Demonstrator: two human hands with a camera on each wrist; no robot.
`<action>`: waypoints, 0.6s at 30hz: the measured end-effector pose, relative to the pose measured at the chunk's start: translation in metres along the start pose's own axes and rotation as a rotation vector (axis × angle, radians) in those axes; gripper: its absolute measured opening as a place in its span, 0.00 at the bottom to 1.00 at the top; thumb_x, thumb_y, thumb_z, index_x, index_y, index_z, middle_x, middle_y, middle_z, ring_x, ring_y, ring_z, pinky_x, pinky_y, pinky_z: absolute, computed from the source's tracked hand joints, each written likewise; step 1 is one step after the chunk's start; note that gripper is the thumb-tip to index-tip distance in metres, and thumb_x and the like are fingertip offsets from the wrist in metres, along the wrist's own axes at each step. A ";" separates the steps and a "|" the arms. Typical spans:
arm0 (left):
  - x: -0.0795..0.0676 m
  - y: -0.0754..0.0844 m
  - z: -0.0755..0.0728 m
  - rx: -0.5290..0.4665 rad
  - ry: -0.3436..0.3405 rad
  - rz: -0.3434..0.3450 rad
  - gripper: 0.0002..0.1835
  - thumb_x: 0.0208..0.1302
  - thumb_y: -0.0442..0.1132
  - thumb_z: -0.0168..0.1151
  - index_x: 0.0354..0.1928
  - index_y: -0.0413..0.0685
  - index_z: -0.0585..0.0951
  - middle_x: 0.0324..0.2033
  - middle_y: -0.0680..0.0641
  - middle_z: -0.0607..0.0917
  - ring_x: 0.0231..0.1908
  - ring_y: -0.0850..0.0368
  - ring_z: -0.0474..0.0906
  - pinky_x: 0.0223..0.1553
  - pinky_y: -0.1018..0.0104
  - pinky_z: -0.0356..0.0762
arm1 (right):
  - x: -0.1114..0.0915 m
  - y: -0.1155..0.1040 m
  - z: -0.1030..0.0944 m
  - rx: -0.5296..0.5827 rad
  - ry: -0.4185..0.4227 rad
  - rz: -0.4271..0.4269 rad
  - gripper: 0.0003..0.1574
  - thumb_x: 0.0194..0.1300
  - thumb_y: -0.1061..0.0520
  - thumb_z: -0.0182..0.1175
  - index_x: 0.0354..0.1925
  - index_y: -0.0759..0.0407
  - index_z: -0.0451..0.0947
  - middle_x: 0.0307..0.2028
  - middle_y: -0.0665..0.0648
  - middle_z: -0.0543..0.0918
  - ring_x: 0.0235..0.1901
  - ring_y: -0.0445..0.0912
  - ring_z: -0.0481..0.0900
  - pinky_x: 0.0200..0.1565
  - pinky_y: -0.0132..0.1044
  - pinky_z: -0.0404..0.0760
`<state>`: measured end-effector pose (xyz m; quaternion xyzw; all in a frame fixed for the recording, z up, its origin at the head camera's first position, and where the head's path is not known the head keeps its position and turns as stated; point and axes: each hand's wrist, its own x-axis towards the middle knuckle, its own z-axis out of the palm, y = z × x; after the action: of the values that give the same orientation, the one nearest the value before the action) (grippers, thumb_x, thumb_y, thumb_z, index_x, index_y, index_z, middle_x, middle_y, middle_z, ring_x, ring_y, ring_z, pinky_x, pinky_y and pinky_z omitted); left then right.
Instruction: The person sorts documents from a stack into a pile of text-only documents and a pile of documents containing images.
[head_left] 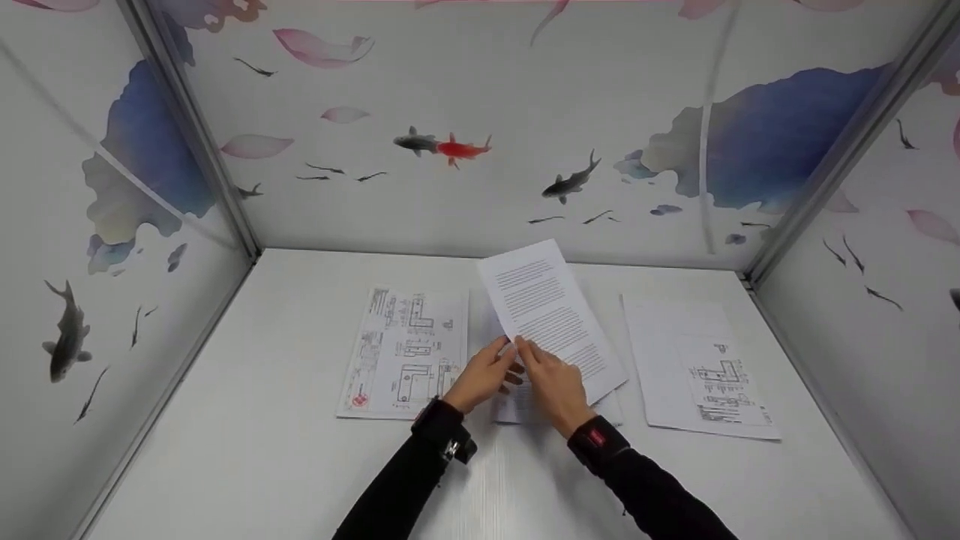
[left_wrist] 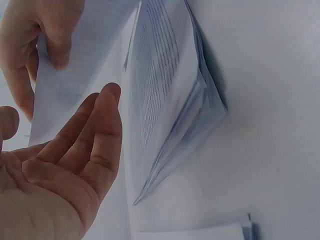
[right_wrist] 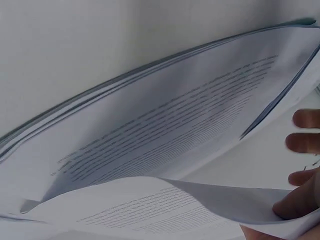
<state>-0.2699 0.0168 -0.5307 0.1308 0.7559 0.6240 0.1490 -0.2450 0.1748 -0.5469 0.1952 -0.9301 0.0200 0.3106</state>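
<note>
My right hand (head_left: 555,382) pinches the near left edge of a raised sheet of printed paper (head_left: 551,315), thumb on its face. That sheet tilts and bends above a stack of text pages (right_wrist: 170,120), whose edges are loosely fanned in the left wrist view. Close beside the pinch, my left hand (head_left: 484,375) has its fingers extended and palm turned up, holding nothing. In the left wrist view the left fingers (left_wrist: 105,130) reach toward the sheet's lower end (left_wrist: 55,105). Most of the stack's top lies hidden under the raised sheet in the head view.
A stack of technical drawings (head_left: 405,352) with a red stamp lies to the left on the white table (head_left: 262,450). Another drawing stack (head_left: 697,367) lies to the right. Patterned panels (head_left: 480,202) wall the table at the back and both sides.
</note>
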 end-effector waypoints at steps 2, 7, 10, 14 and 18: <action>0.002 0.001 0.004 -0.088 0.025 -0.008 0.23 0.78 0.52 0.42 0.63 0.45 0.70 0.46 0.39 0.85 0.42 0.46 0.85 0.41 0.53 0.83 | 0.002 -0.007 0.001 -0.012 0.006 -0.015 0.30 0.58 0.68 0.63 0.60 0.56 0.77 0.52 0.57 0.85 0.40 0.53 0.87 0.23 0.47 0.82; 0.005 0.004 0.011 -0.289 0.130 -0.047 0.20 0.79 0.46 0.40 0.59 0.38 0.70 0.46 0.40 0.83 0.40 0.53 0.84 0.42 0.57 0.83 | 0.004 -0.017 0.002 -0.020 0.030 -0.029 0.27 0.57 0.65 0.65 0.57 0.58 0.80 0.51 0.55 0.86 0.41 0.50 0.86 0.23 0.46 0.82; 0.004 0.006 0.015 -0.331 0.191 -0.072 0.19 0.79 0.43 0.39 0.59 0.37 0.69 0.46 0.41 0.82 0.39 0.54 0.83 0.39 0.60 0.83 | 0.003 -0.021 0.002 -0.029 0.060 -0.037 0.26 0.56 0.64 0.66 0.55 0.58 0.82 0.49 0.54 0.86 0.41 0.49 0.86 0.23 0.45 0.82; 0.004 0.006 0.016 -0.363 0.266 -0.066 0.18 0.79 0.41 0.38 0.56 0.36 0.71 0.43 0.42 0.81 0.38 0.56 0.80 0.35 0.64 0.81 | 0.005 -0.025 0.001 -0.005 0.074 -0.054 0.27 0.53 0.66 0.67 0.55 0.59 0.82 0.50 0.55 0.86 0.43 0.49 0.86 0.24 0.44 0.82; 0.006 0.004 0.014 -0.367 0.343 -0.036 0.16 0.79 0.39 0.38 0.50 0.34 0.73 0.35 0.45 0.80 0.33 0.58 0.78 0.31 0.67 0.78 | 0.007 -0.027 -0.003 0.045 0.057 -0.057 0.27 0.54 0.65 0.66 0.55 0.59 0.81 0.52 0.57 0.85 0.48 0.50 0.84 0.30 0.44 0.84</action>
<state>-0.2703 0.0328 -0.5292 -0.0196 0.6465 0.7610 0.0511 -0.2381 0.1483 -0.5429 0.2281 -0.9142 0.0378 0.3329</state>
